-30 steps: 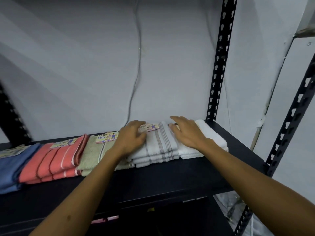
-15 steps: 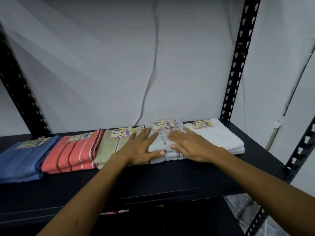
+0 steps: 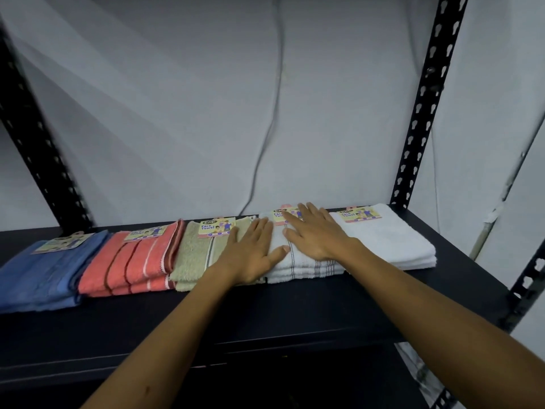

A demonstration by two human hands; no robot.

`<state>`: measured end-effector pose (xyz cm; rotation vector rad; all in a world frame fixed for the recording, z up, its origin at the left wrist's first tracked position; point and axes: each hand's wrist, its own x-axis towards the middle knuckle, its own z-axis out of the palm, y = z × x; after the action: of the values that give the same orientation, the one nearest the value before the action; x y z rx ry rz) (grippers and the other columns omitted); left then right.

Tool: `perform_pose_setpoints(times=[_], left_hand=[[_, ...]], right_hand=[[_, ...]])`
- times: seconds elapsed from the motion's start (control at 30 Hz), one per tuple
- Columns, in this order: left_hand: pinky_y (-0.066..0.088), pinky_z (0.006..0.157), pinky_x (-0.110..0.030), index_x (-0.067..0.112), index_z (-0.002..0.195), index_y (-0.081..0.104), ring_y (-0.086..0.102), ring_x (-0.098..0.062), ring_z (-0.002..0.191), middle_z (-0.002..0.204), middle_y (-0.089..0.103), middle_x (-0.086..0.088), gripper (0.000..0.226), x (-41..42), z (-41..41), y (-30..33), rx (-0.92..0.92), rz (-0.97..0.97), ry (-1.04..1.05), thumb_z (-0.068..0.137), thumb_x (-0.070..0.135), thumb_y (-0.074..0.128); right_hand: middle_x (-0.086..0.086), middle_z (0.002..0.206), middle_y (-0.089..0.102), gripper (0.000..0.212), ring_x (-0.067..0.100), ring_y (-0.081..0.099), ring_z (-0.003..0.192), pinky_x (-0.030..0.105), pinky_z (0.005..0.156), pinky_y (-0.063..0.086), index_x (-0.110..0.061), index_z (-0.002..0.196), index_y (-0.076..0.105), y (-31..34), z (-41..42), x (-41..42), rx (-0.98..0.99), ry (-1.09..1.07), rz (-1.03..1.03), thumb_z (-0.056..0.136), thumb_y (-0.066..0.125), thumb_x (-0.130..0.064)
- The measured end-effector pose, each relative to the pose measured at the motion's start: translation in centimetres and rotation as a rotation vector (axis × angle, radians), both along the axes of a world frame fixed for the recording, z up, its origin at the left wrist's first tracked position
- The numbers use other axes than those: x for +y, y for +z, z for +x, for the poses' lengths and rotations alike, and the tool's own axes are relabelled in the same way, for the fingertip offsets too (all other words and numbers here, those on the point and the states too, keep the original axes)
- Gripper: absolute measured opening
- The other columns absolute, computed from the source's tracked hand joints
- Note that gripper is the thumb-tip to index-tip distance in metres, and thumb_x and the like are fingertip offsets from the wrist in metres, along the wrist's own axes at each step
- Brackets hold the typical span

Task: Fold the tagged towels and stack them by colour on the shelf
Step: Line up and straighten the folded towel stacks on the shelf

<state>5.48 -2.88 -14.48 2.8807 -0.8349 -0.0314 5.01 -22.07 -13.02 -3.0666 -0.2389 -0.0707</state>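
Note:
Folded tagged towels lie in a row on the black shelf (image 3: pixel 295 314): a blue stack (image 3: pixel 44 273), a coral striped stack (image 3: pixel 129 261), a green stack (image 3: pixel 194 255), a white stack with grey stripes (image 3: pixel 303 267) and a plain white stack (image 3: pixel 389 240). My left hand (image 3: pixel 253 255) lies flat, fingers straight, across the seam between the green stack and the striped white stack. My right hand (image 3: pixel 318 234) presses flat on top of the striped white stack, its fingertips over that stack's paper tag.
Black perforated uprights stand at the back left (image 3: pixel 38 137) and back right (image 3: pixel 424 98), with another at the front right (image 3: pixel 528 278). A thin cable (image 3: pixel 271 113) hangs down the white wall behind the towels. The shelf's front strip is bare.
My right hand slid back along the striped white stack toward its tag. My left hand stayed flat at the green and white seam. The camera view shifted left and nearer.

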Motion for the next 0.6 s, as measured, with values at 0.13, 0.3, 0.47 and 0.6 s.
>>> perform_pose_setpoints(times=[0.13,0.3,0.47,0.6], left_hand=[[-0.009,0.12,-0.05,0.019,0.157,-0.005,-0.012,-0.009,0.15,0.164,-0.013,0.004,0.076,-0.2,0.2,-0.3,0.042,-0.026,0.006,0.099,0.063,0.018],[0.012,0.12,-0.028,0.021,0.153,0.031,0.022,-0.007,0.147,0.159,0.029,0.007,0.051,2.0,0.3,2.1,0.28,-0.651,-0.024,0.105,0.037,0.039],[0.039,0.099,-0.016,0.019,0.122,0.067,0.059,-0.011,0.114,0.121,0.067,0.004,0.037,9.7,-1.4,2.9,-0.203,-0.563,-0.076,0.086,0.029,0.064],[0.048,0.088,-0.04,0.021,0.116,0.07,0.057,-0.025,0.103,0.109,0.066,-0.002,0.055,14.3,-3.0,0.6,-0.36,-0.161,-0.069,0.074,0.056,0.067]], right_hand=[[0.006,0.165,-0.006,0.057,0.021,-0.013,0.151,0.041,0.121,-0.008,-0.034,0.156,0.003,-0.9,-0.2,-0.1,-0.038,-0.014,0.033,0.103,0.015,-0.051],[0.01,0.164,0.008,0.056,0.026,-0.001,0.151,0.046,0.121,0.0,-0.029,0.156,0.015,-0.4,-0.5,-0.1,-0.102,0.001,-0.016,0.104,0.018,-0.048],[0.014,0.123,0.064,0.037,0.036,0.058,0.115,0.049,0.094,0.046,-0.01,0.119,0.067,0.4,-1.3,2.1,-0.613,0.286,0.034,0.091,0.049,-0.028],[0.003,0.111,0.067,0.04,0.025,0.06,0.1,0.038,0.08,0.05,-0.017,0.113,0.07,-0.1,-2.3,5.8,-0.47,0.677,-0.017,0.088,0.057,-0.044]])
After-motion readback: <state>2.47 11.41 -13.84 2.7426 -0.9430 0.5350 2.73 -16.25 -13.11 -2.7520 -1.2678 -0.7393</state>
